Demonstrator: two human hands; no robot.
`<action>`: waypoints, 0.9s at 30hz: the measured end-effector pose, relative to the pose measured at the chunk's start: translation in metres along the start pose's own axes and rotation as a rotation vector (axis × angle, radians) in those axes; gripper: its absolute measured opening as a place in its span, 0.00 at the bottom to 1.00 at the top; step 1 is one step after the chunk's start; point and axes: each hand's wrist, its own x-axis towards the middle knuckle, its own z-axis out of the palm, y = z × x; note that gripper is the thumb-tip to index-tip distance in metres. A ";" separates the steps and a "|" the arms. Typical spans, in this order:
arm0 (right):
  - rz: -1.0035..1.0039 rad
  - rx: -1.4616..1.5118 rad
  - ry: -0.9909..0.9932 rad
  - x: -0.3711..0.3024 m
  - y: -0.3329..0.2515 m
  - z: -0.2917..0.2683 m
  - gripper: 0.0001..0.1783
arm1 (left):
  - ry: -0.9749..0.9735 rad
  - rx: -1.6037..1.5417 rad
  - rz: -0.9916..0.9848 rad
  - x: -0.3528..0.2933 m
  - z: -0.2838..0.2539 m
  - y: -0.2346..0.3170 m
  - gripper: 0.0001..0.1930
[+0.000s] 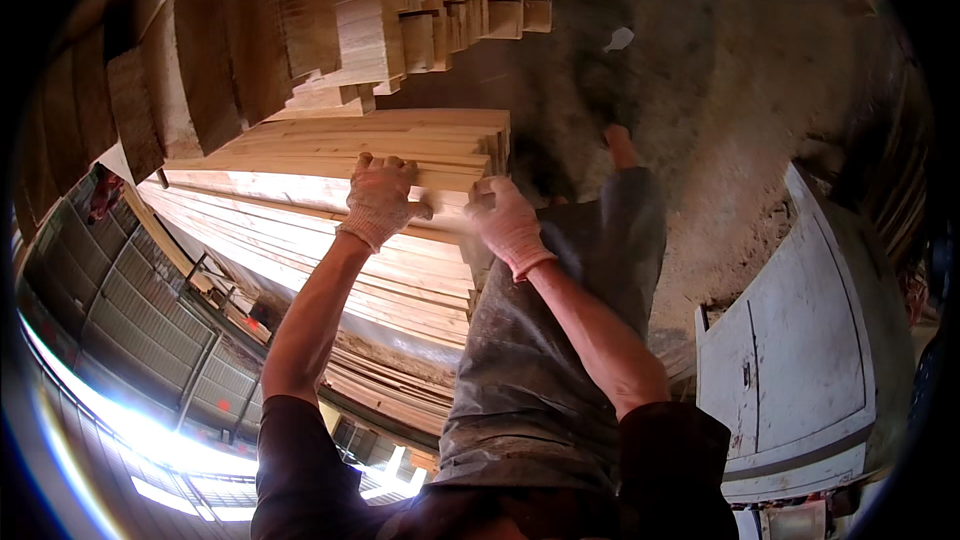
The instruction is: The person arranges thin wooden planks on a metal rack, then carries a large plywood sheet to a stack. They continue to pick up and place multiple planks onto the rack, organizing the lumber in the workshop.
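A stack of long pale wooden boards point(400, 275) lies in front of me, its ends at the right. My left hand point(382, 202), in a whitish knit work glove, bends its fingers over a wooden board point(445, 180) on top, thumb held apart. My right hand point(507, 224), gloved alike, is at the end of the same layer, fingers curled round the board's end corner. The undersides of both grips are hidden.
Thick timber blocks point(215, 55) are piled high at the far left. A worn white cabinet point(790, 340) stands at the right. A small white scrap point(619, 39) lies on the dusty floor point(720, 120). More thin boards point(390, 380) are low beside the stack.
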 end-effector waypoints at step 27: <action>0.180 0.475 0.082 0.053 0.041 0.012 0.22 | 0.298 -0.236 -0.005 -0.012 0.056 -0.034 0.36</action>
